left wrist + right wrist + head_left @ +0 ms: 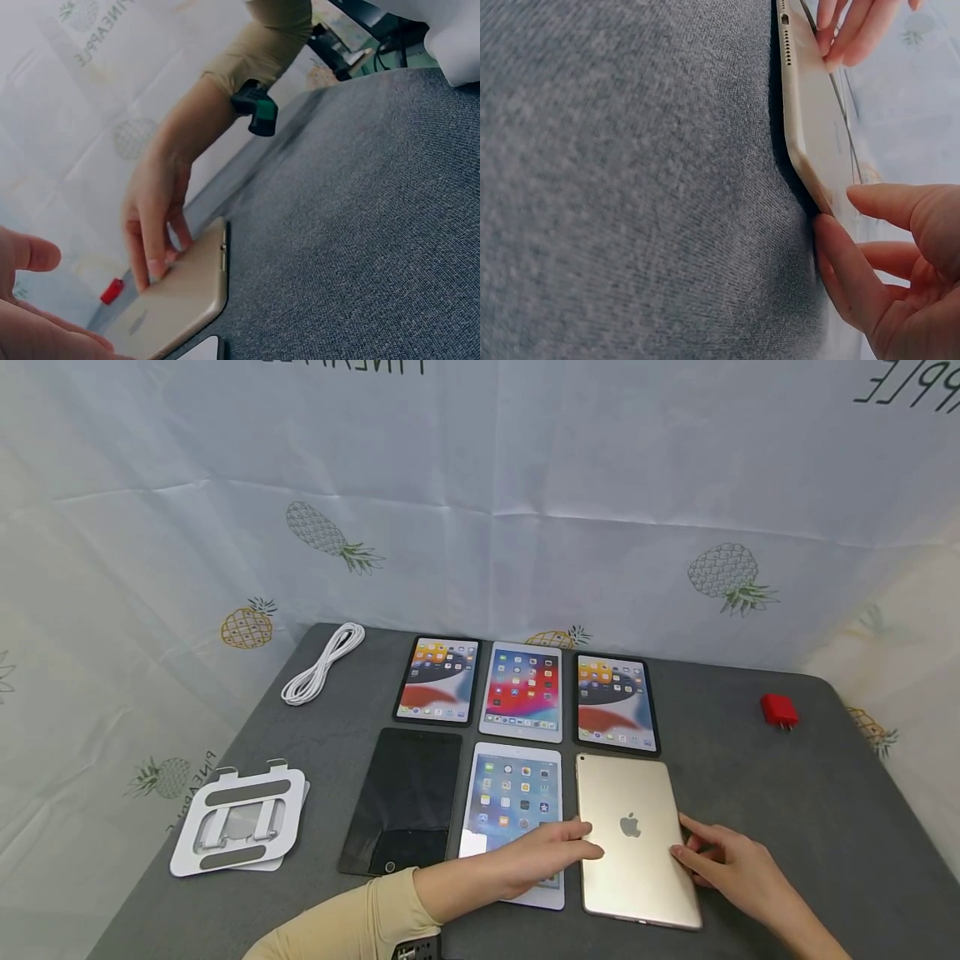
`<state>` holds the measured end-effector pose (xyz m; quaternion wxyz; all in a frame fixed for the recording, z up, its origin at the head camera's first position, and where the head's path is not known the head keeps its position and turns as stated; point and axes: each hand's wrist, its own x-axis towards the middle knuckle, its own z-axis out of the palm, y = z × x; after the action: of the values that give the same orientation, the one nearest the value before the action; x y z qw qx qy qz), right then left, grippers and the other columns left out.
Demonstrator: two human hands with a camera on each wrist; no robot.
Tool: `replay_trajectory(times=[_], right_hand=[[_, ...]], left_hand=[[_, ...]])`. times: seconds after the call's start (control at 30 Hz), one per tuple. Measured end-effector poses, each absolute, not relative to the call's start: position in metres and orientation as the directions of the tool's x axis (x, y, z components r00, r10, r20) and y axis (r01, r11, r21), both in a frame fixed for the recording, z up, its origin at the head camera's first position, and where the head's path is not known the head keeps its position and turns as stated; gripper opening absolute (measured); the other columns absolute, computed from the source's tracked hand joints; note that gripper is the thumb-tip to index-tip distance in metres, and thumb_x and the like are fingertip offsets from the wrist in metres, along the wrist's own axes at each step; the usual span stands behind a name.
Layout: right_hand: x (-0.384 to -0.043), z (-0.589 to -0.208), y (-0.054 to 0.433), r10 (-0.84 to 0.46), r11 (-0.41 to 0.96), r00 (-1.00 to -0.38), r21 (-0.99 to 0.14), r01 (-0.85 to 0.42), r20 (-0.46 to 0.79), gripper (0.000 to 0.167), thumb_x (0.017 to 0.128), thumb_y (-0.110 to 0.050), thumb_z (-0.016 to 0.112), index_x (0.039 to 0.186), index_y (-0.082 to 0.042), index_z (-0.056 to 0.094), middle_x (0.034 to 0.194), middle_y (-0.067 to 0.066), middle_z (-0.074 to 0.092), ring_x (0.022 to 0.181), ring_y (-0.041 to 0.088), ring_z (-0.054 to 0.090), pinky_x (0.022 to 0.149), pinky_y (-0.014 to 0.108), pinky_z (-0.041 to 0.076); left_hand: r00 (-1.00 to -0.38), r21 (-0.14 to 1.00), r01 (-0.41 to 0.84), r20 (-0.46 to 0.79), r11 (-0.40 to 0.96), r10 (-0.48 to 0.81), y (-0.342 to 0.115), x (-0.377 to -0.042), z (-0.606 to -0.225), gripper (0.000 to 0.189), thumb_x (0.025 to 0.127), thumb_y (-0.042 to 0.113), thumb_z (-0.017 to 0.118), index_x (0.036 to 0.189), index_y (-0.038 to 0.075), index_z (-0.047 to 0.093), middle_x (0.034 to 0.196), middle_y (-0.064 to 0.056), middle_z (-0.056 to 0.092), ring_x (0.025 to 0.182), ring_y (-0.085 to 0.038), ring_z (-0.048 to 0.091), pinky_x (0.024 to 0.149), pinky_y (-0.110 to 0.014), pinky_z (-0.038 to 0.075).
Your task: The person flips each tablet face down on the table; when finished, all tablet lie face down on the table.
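A gold tablet [633,839] lies back up on the dark table, an apple logo on its back. My left hand [543,856] reaches across to its left edge with fingers fairly straight, and the fingertips overlap the back. At the right edge is my right hand [731,864]; in the right wrist view its thumb [892,204] is over the tablet's back and the index finger [847,259] is against the side, pinching the edge. A white tablet [517,785] with its screen showing lies partly under my left forearm. Further left is a black tablet [412,793], its screen dark.
Behind lie a black-rimmed tablet [437,681], a white tablet [522,692] and another black-rimmed tablet [615,702]. A coiled white cable [322,664] and a white folding stand [240,818] are at the left. A red charger plug [780,710] sits at the right.
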<state>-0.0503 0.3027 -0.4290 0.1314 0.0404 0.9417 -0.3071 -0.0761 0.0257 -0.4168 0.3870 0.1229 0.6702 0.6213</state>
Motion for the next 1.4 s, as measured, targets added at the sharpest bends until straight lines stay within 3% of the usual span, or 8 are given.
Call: replay_trajectory(times=[0.27, 0.53, 0.63, 0.8, 0.93, 1.07, 1.27, 1.4], right_hand=[[-0.051, -0.428, 0.303, -0.031, 0.801, -0.971, -0.587, 0.118, -0.237, 0.059, 0.088, -0.024, 0.072, 0.133, 0.009, 0.053, 0.089, 0.002, 0.058, 0.064, 0.007, 0.059, 0.056, 0.022, 0.053], [-0.058, -0.426, 0.288, -0.092, 0.852, -0.992, -0.509, -0.122, 0.084, 0.04, 0.085, -0.015, 0.076, 0.121, -0.002, 0.065, 0.089, -0.003, 0.059, 0.07, 0.003, 0.051, 0.054, 0.023, 0.044], [-0.061, -0.425, 0.28, -0.124, 0.833, -0.98, -0.521, -0.188, 0.156, 0.04, 0.084, -0.013, 0.076, 0.122, -0.004, 0.066, 0.097, -0.001, 0.063, 0.078, 0.004, 0.055, 0.058, 0.023, 0.048], [-0.066, -0.423, 0.265, -0.152, 0.732, -0.986, -0.662, -0.163, 0.075, 0.043, 0.089, -0.014, 0.072, 0.13, -0.006, 0.06, 0.114, 0.007, 0.063, 0.092, 0.01, 0.062, 0.072, 0.027, 0.057], [-0.072, -0.422, 0.251, -0.156, 0.615, -0.987, -0.785, -0.077, -0.025, 0.045, 0.092, -0.017, 0.068, 0.135, -0.007, 0.056, 0.126, 0.012, 0.06, 0.104, 0.021, 0.062, 0.08, 0.03, 0.056], [-0.077, -0.421, 0.237, -0.173, 0.5, -0.977, -0.866, 0.026, -0.129, 0.048, 0.094, -0.018, 0.066, 0.139, -0.008, 0.051, 0.132, 0.013, 0.057, 0.112, 0.027, 0.059, 0.083, 0.026, 0.052], [-0.082, -0.423, 0.218, -0.208, 0.313, -0.949, -0.936, 0.164, -0.236, 0.053, 0.096, -0.017, 0.063, 0.143, -0.002, 0.043, 0.139, 0.019, 0.049, 0.121, 0.032, 0.051, 0.088, 0.023, 0.049], [-0.084, -0.424, 0.209, -0.247, 0.184, -0.923, -0.949, 0.254, -0.295, 0.058, 0.097, -0.014, 0.06, 0.147, 0.0, 0.034, 0.147, 0.022, 0.04, 0.129, 0.036, 0.044, 0.095, 0.028, 0.049]], left_hand=[[-0.656, 0.929, -0.308, -0.364, 0.206, 0.661, 0.022, -0.076, -0.417, 0.06, 0.095, 0.023, 0.054, 0.145, -0.005, 0.039, 0.152, -0.012, 0.038, 0.142, -0.027, 0.03, 0.114, -0.047, 0.027], [-0.727, 0.959, -0.236, -0.283, 0.159, 0.625, 0.013, -0.082, -0.422, 0.041, 0.095, 0.016, 0.057, 0.133, 0.002, 0.056, 0.133, -0.008, 0.058, 0.117, -0.016, 0.057, 0.101, -0.031, 0.044], [-0.731, 0.964, -0.223, -0.262, 0.141, 0.63, 0.007, -0.086, -0.422, 0.034, 0.096, 0.014, 0.057, 0.127, 0.003, 0.061, 0.127, -0.008, 0.063, 0.109, -0.013, 0.06, 0.094, -0.028, 0.048], [-0.744, 0.962, -0.246, -0.265, 0.117, 0.614, -0.004, -0.093, -0.42, 0.03, 0.098, 0.013, 0.056, 0.125, 0.003, 0.063, 0.123, -0.01, 0.064, 0.108, -0.021, 0.062, 0.094, -0.036, 0.051], [-0.771, 0.961, -0.255, -0.268, 0.105, 0.578, -0.016, -0.097, -0.42, 0.033, 0.098, 0.014, 0.056, 0.129, 0.002, 0.059, 0.129, -0.012, 0.061, 0.113, -0.026, 0.06, 0.096, -0.04, 0.05], [-0.789, 0.959, -0.27, -0.271, 0.086, 0.552, -0.03, -0.102, -0.422, 0.037, 0.098, 0.015, 0.056, 0.132, 0.0, 0.056, 0.132, -0.015, 0.058, 0.117, -0.027, 0.059, 0.098, -0.039, 0.048], [-0.812, 0.961, -0.258, -0.271, 0.099, 0.517, -0.051, -0.107, -0.425, 0.04, 0.099, 0.019, 0.055, 0.134, -0.002, 0.053, 0.135, -0.016, 0.055, 0.118, -0.028, 0.057, 0.099, -0.039, 0.048], [-0.831, 0.964, -0.246, -0.265, 0.105, 0.489, -0.063, -0.107, -0.425, 0.044, 0.1, 0.02, 0.055, 0.136, -0.003, 0.05, 0.138, -0.018, 0.052, 0.122, -0.029, 0.054, 0.1, -0.039, 0.047]])
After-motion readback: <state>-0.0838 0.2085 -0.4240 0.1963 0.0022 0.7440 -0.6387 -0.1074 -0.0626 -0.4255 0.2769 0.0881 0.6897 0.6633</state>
